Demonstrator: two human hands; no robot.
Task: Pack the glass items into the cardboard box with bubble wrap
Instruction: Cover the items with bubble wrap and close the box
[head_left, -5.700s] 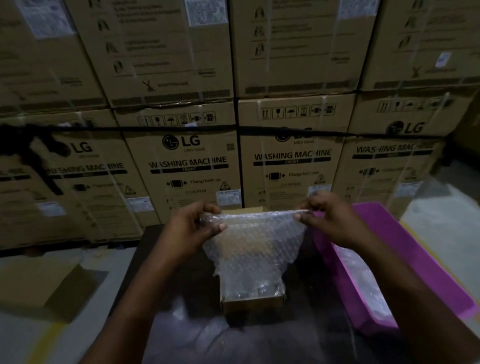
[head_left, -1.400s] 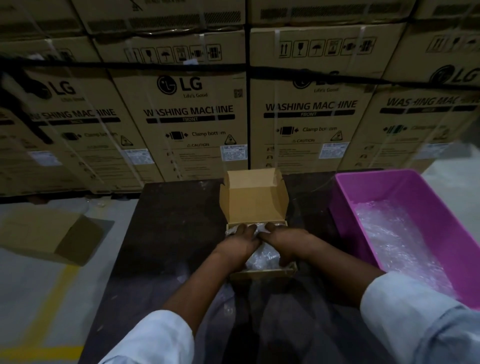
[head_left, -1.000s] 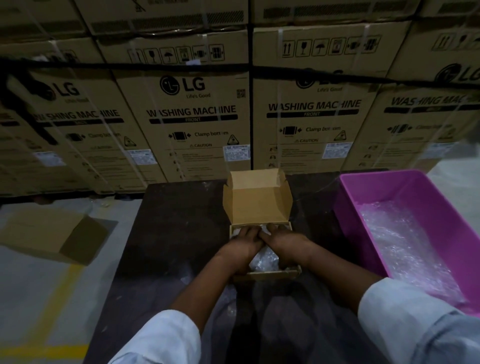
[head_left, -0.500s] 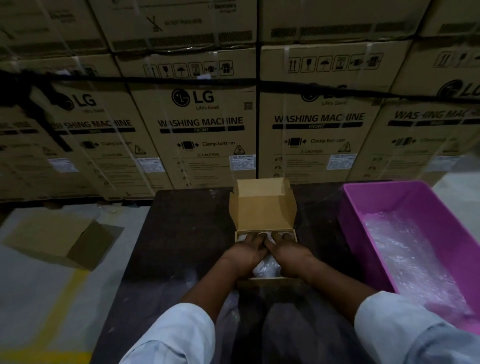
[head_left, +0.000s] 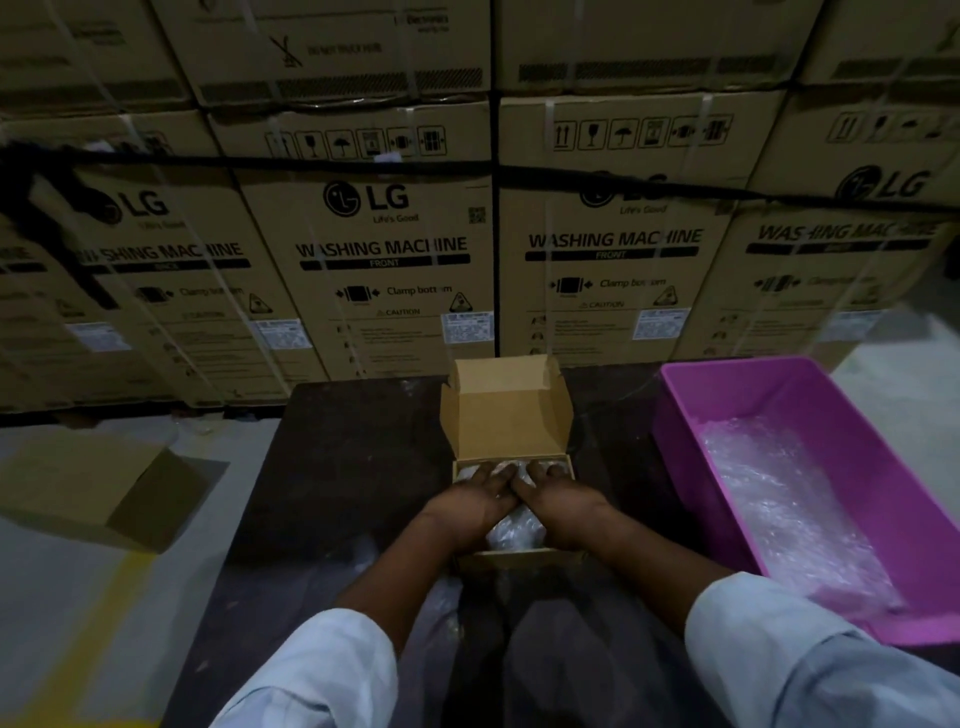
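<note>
1. Cardboard box (head_left: 511, 555) sits mid-surface, nearer the surface's (head_left: 363, 467) far edge than the near one. Its lid stands upright on the far side.
2. My left hand (head_left: 470, 512) and right hand (head_left: 558, 512) lie side by side inside the box, fingers straight and flat, pressing down on the bubble wrap (head_left: 511, 530). Neither grips anything.
3. Glass items: not visible. I judge they lie under the wrap, directly beneath both palms; cannot confirm.
4. Key relation: the lid hinge runs left to right just past my fingertips, so the lid lies straight ahead of both hands, about equally near to each. The box's long axis runs from me towards the far edge.
5. Judgement: padding looks nearly seated; closing the lid towards me seems the likely next step.
6. Pink bin (head_left: 680, 415) at the surface's right edge holds spare wrap.
</note>
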